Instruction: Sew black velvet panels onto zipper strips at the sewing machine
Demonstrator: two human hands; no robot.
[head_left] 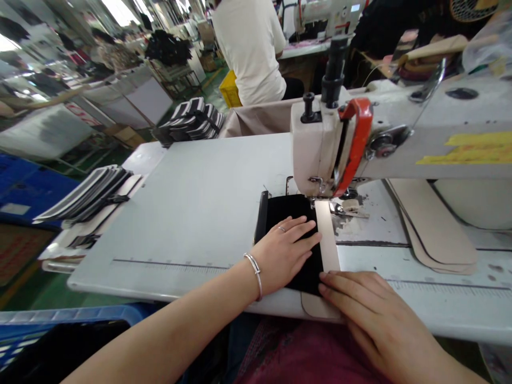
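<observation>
- Both pieces, black cloth (pixel 286 205) and pale strip (pixel 328 240), lie at the sewing machine (pixel 314 144).
- Left hand (pixel 282 253) lies flat on the cloth; right hand (pixel 372 304) touches the strip's near end, grip unclear.
- Seaming seems in hand; feeding onward calls for matched edges.

White glare blazing through bright, slanting rectangular windows (pixel 121 12), upper left; blurred whitish worktables (pixel 40 129) stretching back, smooth green floor (pixel 52 292) showing underneath!

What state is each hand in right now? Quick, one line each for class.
Left hand: open, lying flat on the black material.
Right hand: touching the pale strip; whether it grips cannot be told.
</observation>
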